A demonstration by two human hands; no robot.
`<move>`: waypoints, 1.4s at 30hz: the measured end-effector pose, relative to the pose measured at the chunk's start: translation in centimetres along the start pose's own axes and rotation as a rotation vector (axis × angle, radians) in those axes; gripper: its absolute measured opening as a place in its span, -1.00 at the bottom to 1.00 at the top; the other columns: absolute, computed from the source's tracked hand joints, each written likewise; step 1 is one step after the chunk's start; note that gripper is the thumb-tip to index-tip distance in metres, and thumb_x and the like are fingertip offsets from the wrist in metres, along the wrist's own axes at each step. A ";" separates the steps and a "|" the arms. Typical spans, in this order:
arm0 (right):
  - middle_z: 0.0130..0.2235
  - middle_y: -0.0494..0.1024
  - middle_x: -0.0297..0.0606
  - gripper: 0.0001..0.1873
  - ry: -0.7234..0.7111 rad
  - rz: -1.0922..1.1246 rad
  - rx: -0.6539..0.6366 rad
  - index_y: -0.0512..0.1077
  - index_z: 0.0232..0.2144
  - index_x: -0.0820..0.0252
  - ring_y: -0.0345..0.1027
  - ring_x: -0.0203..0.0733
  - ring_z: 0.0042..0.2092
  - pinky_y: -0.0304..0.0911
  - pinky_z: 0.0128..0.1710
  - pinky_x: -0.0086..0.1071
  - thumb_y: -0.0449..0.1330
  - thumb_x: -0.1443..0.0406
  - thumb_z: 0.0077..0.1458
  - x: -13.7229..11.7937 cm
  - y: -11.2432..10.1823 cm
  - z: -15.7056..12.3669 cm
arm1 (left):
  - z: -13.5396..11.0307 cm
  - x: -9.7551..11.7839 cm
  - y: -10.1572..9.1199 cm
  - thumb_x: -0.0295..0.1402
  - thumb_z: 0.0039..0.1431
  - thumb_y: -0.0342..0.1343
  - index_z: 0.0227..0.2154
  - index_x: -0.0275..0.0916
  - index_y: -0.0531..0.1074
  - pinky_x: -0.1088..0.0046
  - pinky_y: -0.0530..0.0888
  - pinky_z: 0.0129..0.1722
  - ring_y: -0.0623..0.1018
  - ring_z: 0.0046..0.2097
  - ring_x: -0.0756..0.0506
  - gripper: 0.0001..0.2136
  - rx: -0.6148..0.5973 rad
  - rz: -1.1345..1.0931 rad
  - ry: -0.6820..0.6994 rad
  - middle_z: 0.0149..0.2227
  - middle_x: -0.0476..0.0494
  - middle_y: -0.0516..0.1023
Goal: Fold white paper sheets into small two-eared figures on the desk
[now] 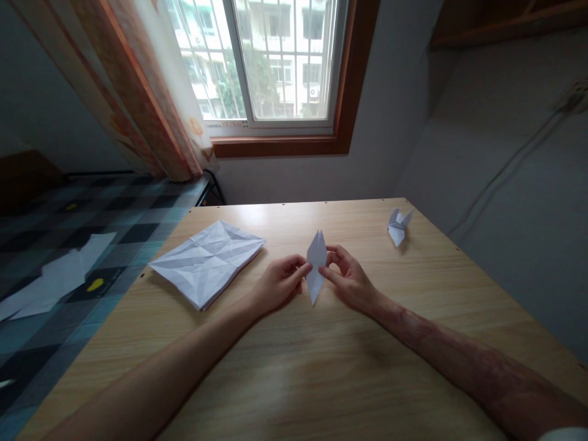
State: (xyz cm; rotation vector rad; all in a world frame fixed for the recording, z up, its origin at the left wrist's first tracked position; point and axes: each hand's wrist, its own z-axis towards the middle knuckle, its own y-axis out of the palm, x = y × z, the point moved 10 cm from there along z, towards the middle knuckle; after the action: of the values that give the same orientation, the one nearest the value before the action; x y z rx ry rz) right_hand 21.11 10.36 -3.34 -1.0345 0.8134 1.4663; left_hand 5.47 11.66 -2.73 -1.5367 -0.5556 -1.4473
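Note:
A folded white paper piece [316, 250], a narrow diamond with a slit at its top point, is held between my two hands just above the table. My left hand [281, 278] pinches its left edge, the thumb lying on the front face. On the other side my right hand [350, 277] grips the right edge, also with the thumb in front. The fingers behind the paper are partly hidden. To the left lies a stack of creased white paper sheets [209, 257]. A finished-looking folded paper figure [398, 226] with two upright points stands at the far right.
The wooden table [275, 373] ends at a wall below a barred window [285, 67]. A bed with a checked cover [151, 205] adjoins it on the left, with white paper scraps [59, 275] on it. A cable [505, 165] runs down the right wall.

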 end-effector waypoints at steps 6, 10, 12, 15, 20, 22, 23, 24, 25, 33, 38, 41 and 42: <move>-0.25 0.52 -0.36 -0.62 0.013 0.021 -0.001 0.43 0.08 0.02 0.48 -0.13 -0.15 0.41 -0.02 -0.25 0.37 0.03 0.36 -0.2 0.2 -0.1 | 0.2 0.4 -0.6 0.02 0.47 0.18 -0.19 -0.27 0.55 0.52 0.34 -0.44 0.49 -0.42 -0.01 -0.61 0.068 0.060 0.035 -0.45 -0.02 0.53; -0.21 0.58 -0.31 -0.67 0.005 0.000 -0.025 0.47 0.03 0.05 0.53 -0.10 -0.09 0.45 0.04 -0.20 0.40 0.08 0.35 -1.0 0.6 -0.2 | 0.0 0.4 -1.3 -0.12 0.34 0.34 -0.10 -0.23 0.45 0.57 0.29 -0.47 0.44 -0.46 0.02 -0.69 0.165 0.097 0.033 -0.48 0.09 0.47; -0.17 0.61 -0.27 -0.67 0.002 -0.027 -0.044 0.50 0.05 0.06 0.55 -0.08 -0.06 0.46 0.07 -0.18 0.39 0.09 0.36 -1.4 0.8 -0.3 | -0.1 0.2 -1.0 -0.15 0.34 0.34 -0.09 -0.23 0.43 0.58 0.29 -0.48 0.45 -0.46 0.02 -0.70 0.148 0.081 0.038 -0.47 0.10 0.47; -0.11 0.64 -0.24 -0.68 0.026 -0.039 -0.087 0.53 0.09 0.05 0.56 -0.06 -0.02 0.49 0.05 -0.19 0.35 0.09 0.38 -1.3 1.3 -0.5 | 0.0 0.4 -0.1 -0.15 0.39 0.29 -0.05 -0.25 0.49 0.55 0.38 -0.40 0.54 -0.37 -0.01 -0.72 0.053 0.049 0.077 -0.38 -0.01 0.58; -0.06 0.66 -0.22 -0.61 0.039 -0.038 -0.080 0.54 0.20 0.03 0.56 -0.06 -0.01 0.52 0.06 -0.16 0.31 0.13 0.39 -1.0 1.2 -0.4 | 0.2 1.2 0.1 -0.18 0.45 0.19 -0.02 -0.26 0.59 0.36 0.57 -0.06 0.67 -0.11 -0.14 -0.74 -0.010 -0.041 0.117 -0.10 -0.20 0.71; -0.02 0.65 -0.21 -0.60 0.003 -0.072 -0.066 0.55 0.22 0.01 0.54 -0.07 -0.01 0.50 0.11 -0.14 0.31 0.17 0.39 -1.2 0.9 -0.3 | 0.2 1.5 0.0 -0.17 0.47 0.17 -0.01 -0.26 0.62 0.31 0.57 0.03 0.67 -0.02 -0.19 -0.72 -0.022 -0.070 0.127 -0.04 -0.23 0.72; 0.00 0.64 -0.20 -0.60 -0.018 -0.088 -0.063 0.56 0.23 0.00 0.53 -0.07 0.00 0.49 0.12 -0.14 0.30 0.19 0.39 -1.4 0.9 -0.2 | 0.3 1.6 0.0 -0.15 0.48 0.17 0.00 -0.26 0.62 0.31 0.57 0.05 0.67 0.00 -0.20 -0.70 -0.028 -0.076 0.129 -0.03 -0.23 0.72; 0.01 0.63 -0.19 -0.60 -0.036 -0.097 -0.063 0.57 0.23 -0.01 0.52 -0.08 0.00 0.49 0.12 -0.14 0.30 0.21 0.39 -1.5 0.8 -0.2 | 0.3 1.6 0.0 -0.13 0.48 0.18 0.01 -0.27 0.63 0.31 0.57 0.05 0.67 0.01 -0.20 -0.68 -0.035 -0.079 0.128 -0.03 -0.24 0.72; 0.02 0.62 -0.19 -0.60 -0.049 -0.099 -0.059 0.57 0.23 -0.02 0.51 -0.08 -0.01 0.50 0.11 -0.15 0.29 0.22 0.39 -1.6 0.8 -0.1 | 0.3 1.5 0.1 -0.11 0.49 0.18 0.02 -0.27 0.63 0.32 0.57 0.05 0.67 0.00 -0.20 -0.67 -0.045 -0.083 0.125 -0.03 -0.24 0.72; 0.07 0.53 -0.16 -0.55 -0.045 -0.080 -0.088 0.57 0.29 -0.06 0.49 -0.10 0.04 0.52 0.07 -0.21 0.27 0.23 0.41 -1.3 0.9 -0.1 | 0.4 0.6 0.5 -0.09 0.44 0.28 0.15 -0.26 0.61 0.40 0.58 -0.11 0.67 -0.14 -0.13 -0.60 -0.054 -0.110 0.087 -0.05 -0.24 0.73; 0.03 0.53 -0.19 -0.63 -0.044 -0.079 -0.050 0.57 0.21 -0.02 0.49 -0.14 -0.03 0.50 0.09 -0.20 0.29 0.23 0.40 -1.1 0.6 -0.2 | 0.6 0.4 -0.2 -0.12 0.43 0.27 0.01 -0.29 0.67 0.41 0.55 -0.07 0.66 -0.09 -0.14 -0.67 -0.007 -0.111 0.080 -0.07 -0.22 0.74; -0.05 0.51 -0.27 -0.58 -0.041 -0.068 0.077 0.50 0.20 -0.02 0.47 -0.20 -0.16 0.51 0.05 -0.19 0.37 0.20 0.34 -0.7 -0.7 -0.1 | 0.6 -0.3 -0.1 -0.09 0.42 0.26 -0.03 -0.33 0.68 0.43 0.50 -0.17 0.62 -0.17 -0.13 -0.64 -0.017 -0.101 0.039 -0.14 -0.21 0.72; -0.06 0.51 -0.28 -0.57 -0.043 -0.077 0.110 0.50 0.19 -0.03 0.46 -0.21 -0.19 0.51 0.03 -0.18 0.40 0.20 0.32 -0.7 -1.0 -0.1 | 0.6 -0.6 0.1 -0.08 0.41 0.27 -0.03 -0.34 0.68 0.45 0.48 -0.21 0.60 -0.20 -0.11 -0.62 -0.031 -0.101 0.023 -0.16 -0.21 0.71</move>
State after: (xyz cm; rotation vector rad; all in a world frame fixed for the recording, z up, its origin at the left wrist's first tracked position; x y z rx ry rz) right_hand 22.15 10.16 -2.72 -0.9389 0.8063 1.3595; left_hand 5.73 12.32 -3.23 -1.5332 -0.6068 -1.5548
